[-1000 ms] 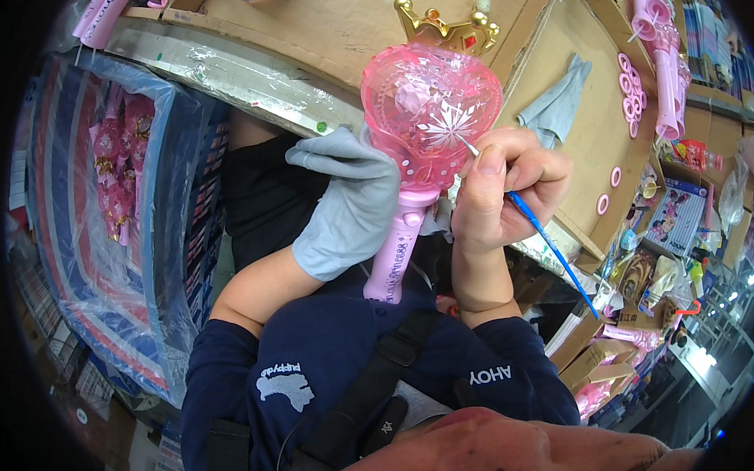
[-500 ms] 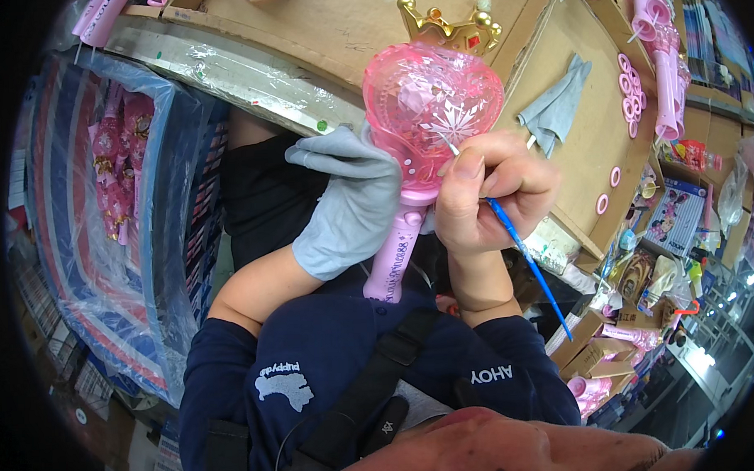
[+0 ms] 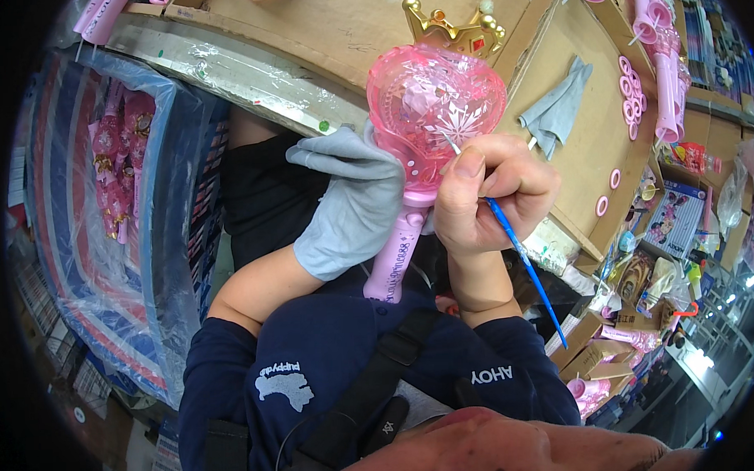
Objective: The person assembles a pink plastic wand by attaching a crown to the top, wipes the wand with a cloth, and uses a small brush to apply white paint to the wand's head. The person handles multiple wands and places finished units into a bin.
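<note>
My left hand (image 3: 351,205), in a light grey glove, grips a pink toy wand (image 3: 392,260) just under its head. The wand has a clear pink heart (image 3: 430,82) printed with a white snowflake, and a gold crown (image 3: 454,30) with a red gem tops it. Its pale handle points down toward my chest. My right hand (image 3: 502,194), ungloved, pinches a thin blue paintbrush (image 3: 523,259). The brush tip lies over or against the lower right of the heart; whether it touches I cannot tell. The gloved fingers are mostly hidden behind the wand.
A cardboard-lined worktable (image 3: 320,30) stretches ahead, with a grey cloth (image 3: 558,105) and pink rings (image 3: 631,94) at its right. To my left stands a plastic-lined blue box (image 3: 165,218) holding several pink wands. Boxes (image 3: 675,217) and clutter crowd the right side.
The wand has shifted very slightly to the right in my left hand's grip. The brush's rear end has swung a little left and upward.
</note>
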Demonstrator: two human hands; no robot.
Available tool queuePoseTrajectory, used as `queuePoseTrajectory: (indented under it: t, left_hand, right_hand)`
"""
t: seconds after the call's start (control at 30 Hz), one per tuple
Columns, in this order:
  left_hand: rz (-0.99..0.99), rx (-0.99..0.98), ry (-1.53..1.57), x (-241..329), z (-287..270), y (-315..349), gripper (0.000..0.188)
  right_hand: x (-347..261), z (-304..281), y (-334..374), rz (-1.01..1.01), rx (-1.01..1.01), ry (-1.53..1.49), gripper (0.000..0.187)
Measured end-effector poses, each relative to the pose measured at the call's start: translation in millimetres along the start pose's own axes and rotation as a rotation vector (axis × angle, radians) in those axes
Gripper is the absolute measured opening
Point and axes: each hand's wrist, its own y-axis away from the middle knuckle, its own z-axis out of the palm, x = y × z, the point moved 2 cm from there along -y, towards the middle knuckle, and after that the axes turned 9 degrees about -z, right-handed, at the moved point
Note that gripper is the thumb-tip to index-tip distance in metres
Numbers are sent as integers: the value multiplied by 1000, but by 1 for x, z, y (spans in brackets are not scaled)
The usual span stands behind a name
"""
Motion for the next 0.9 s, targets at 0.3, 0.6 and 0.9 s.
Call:
queuePoseTrajectory:
  t: [0.3, 0.6, 0.9]
  left_hand:
    - [131, 55, -200, 8, -8, -1, 28]
    - [113, 67, -186, 14, -5, -4, 28]
    - [107, 41, -141, 13, -7, -3, 29]
  right_hand:
    - [1, -9, 1, -143, -294, 141, 28]
    - [2, -8, 2, -150, -290, 124, 28]
    - [2, -9, 3, -146, -284, 123, 27]
